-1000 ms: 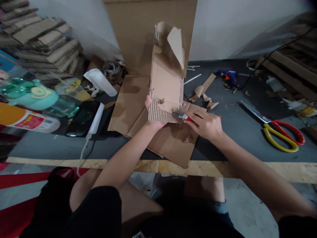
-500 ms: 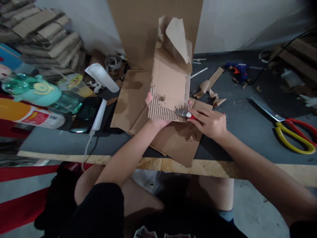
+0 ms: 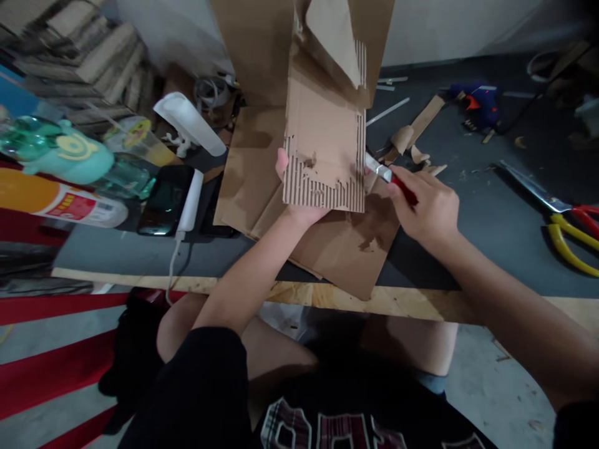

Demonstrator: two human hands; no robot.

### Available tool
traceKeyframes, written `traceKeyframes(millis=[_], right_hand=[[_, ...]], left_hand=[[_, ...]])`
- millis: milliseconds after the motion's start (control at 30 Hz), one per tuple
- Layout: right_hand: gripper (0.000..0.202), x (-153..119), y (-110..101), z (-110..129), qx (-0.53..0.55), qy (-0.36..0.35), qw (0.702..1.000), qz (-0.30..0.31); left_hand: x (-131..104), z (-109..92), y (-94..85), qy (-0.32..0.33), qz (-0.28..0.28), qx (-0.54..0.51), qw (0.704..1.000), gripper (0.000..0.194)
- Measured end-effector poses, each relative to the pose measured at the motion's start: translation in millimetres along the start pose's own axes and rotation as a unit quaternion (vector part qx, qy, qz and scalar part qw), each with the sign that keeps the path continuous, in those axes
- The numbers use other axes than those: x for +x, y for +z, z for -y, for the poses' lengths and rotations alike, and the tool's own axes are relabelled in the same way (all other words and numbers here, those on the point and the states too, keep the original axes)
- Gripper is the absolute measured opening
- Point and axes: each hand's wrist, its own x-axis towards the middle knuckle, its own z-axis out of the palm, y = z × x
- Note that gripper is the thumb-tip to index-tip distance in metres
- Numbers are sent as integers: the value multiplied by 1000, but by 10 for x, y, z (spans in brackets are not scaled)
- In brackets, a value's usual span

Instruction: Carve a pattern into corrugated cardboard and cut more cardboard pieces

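Observation:
My left hand (image 3: 306, 214) grips a piece of cardboard (image 3: 324, 131) from beneath, its thumb at the left edge. The top paper layer is peeled off along the lower end and right side, baring the corrugated ridges. At the far end a loose flap of paper (image 3: 332, 37) curls up. My right hand (image 3: 433, 202) is closed around the red handle of a utility knife (image 3: 390, 178). The blade points up and left, close to the cardboard's right edge; whether it touches cannot be made out. Under both lie larger cardboard sheets (image 3: 248, 168) with torn scraps on them.
Scissors (image 3: 556, 202) and a blue glue gun (image 3: 482, 103) lie to the right, near paper scraps (image 3: 412, 140). On the left are a phone (image 3: 166, 199), a white corded device (image 3: 191, 201), bottles (image 3: 60, 199) and a drink cup (image 3: 145, 140). Tall cardboard (image 3: 253, 50) stands behind.
My right hand has drawn the knife off the ridged lower end to the right, its blade turning upward. My left hand still holds the cardboard. The whole view has shifted slightly.

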Motion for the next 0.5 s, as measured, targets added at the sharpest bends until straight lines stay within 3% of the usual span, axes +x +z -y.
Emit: traceKeyframes(millis=[67, 133, 267, 400, 500], right_hand=[[43, 15, 59, -65, -10, 46, 999, 13], [39, 32, 101, -117, -19, 39, 999, 8], [41, 82, 82, -49, 28, -74, 996, -42], [29, 111, 57, 142, 142, -219, 965, -10], [27, 88, 79, 186, 183, -256, 949, -20]], left_hand=[[-2, 6, -8, 21, 22, -21, 999, 82], [-7, 34, -23, 19, 30, -31, 999, 80], [-14, 135, -77, 17, 46, -8, 999, 77], [-38, 223, -99, 2, 91, 21, 996, 80], [-73, 256, -74, -30, 82, 32, 996, 87]])
